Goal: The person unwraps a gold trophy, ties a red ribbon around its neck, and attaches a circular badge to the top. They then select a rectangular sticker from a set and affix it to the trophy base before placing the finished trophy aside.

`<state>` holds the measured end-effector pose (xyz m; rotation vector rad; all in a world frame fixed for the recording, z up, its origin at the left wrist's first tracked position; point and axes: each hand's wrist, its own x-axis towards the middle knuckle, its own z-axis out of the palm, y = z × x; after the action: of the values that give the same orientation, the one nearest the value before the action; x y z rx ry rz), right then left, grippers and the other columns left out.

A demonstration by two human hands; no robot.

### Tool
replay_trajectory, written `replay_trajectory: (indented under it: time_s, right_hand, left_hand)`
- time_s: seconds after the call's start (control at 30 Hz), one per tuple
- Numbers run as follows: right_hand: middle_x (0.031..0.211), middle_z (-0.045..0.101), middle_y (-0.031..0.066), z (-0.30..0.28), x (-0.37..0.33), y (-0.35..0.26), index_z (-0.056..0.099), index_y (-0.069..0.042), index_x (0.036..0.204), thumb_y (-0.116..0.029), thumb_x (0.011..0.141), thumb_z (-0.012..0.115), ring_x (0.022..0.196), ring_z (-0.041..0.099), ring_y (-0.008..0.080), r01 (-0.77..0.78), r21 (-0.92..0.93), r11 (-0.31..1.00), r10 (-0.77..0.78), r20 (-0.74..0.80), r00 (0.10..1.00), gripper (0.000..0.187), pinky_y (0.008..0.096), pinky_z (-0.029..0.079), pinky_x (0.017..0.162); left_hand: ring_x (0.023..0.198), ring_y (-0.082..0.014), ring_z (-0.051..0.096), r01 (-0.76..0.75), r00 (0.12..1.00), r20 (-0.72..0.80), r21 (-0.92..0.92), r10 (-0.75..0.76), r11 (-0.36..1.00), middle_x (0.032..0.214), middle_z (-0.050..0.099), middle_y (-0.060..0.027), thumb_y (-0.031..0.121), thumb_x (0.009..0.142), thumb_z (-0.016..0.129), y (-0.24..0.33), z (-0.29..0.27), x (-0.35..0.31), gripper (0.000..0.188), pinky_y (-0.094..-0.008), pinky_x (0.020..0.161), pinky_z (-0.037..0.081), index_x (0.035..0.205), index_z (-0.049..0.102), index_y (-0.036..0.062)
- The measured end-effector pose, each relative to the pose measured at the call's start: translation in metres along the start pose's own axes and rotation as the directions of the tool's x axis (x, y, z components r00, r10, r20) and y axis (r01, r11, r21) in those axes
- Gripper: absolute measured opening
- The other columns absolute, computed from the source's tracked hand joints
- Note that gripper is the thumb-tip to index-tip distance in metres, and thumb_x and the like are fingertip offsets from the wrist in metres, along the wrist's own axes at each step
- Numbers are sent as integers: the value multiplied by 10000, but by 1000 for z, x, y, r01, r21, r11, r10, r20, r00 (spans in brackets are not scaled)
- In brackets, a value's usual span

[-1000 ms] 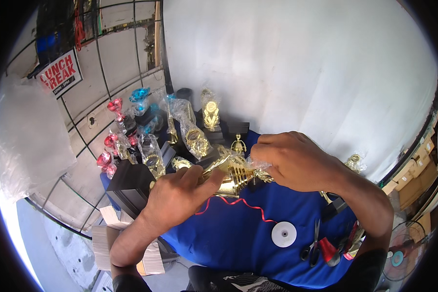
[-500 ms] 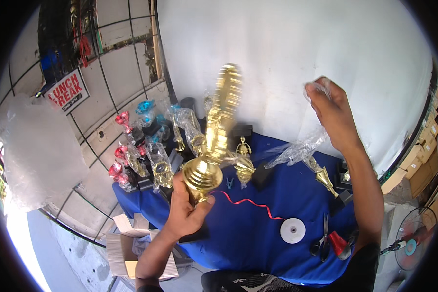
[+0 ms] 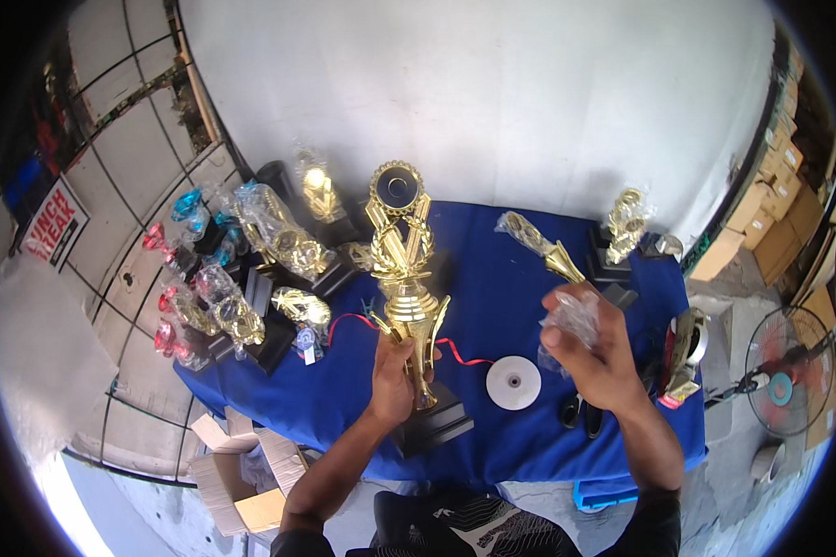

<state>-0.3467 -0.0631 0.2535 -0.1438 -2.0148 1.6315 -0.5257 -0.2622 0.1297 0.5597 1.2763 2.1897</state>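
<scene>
Left hand (image 3: 393,385) is closed round the lower stem of an unwrapped gold trophy (image 3: 409,304), held roughly upright above the blue cloth (image 3: 492,278). Its foot overlaps a black base (image 3: 441,425); can't tell from this angle if it's seated. Right hand (image 3: 604,362) is half curled, gripping crumpled clear plastic (image 3: 578,317). White spool (image 3: 514,382) lies between the hands, red ribbon (image 3: 466,356) running behind the trophy. Farther back: film-wrapped trophies (image 3: 293,249), then white wall (image 3: 492,102).
</scene>
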Motion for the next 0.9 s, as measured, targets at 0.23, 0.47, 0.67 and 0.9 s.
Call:
replay_trajectory:
  time_s: [0.23, 0.47, 0.67, 0.9]
  right_hand:
    - [968, 633, 68, 40, -1, 55, 720, 33, 1069, -194, 885, 839, 839, 598, 102, 203, -150, 968, -230, -198, 953, 316, 270, 460, 707]
    - [1091, 647, 80, 64, -14, 58, 758, 23, 1099, -115, 894, 818, 972, 653, 144, 169, 398, 902, -57, -280, 958, 254, 286, 527, 808]
    - [1192, 671, 80, 72, -27, 73, 709, 62, 1179, -59, 920, 773, 1030, 651, 137, 48, 701, 712, 69, -138, 988, 292, 297, 524, 880]
    - [1194, 718, 162, 84, -33, 82, 698, 64, 1197, 10, 920, 699, 1070, 696, 203, 165, 800, 577, 126, -287, 950, 283, 337, 544, 938]
  left_hand:
    - [1037, -235, 501, -480, 865, 322, 753, 385, 449, 1221, 522, -158, 170, 1025, 613, -20, 72, -31, 635, -343, 899, 456, 1556, 322, -22]
    - [1107, -284, 445, -420, 892, 222, 729, 394, 540, 1267, 471, -178, 156, 988, 674, -29, 71, -48, 723, -376, 980, 403, 1580, 303, -25]
    - [1119, -275, 466, -482, 843, 306, 794, 443, 370, 1253, 477, -175, 123, 968, 688, -29, 61, -54, 737, -366, 960, 434, 1585, 309, -10]
    - [1104, -400, 590, -390, 874, 239, 865, 424, 317, 1274, 492, -230, -11, 838, 700, -41, 65, -57, 817, -433, 891, 530, 1576, 353, 34]
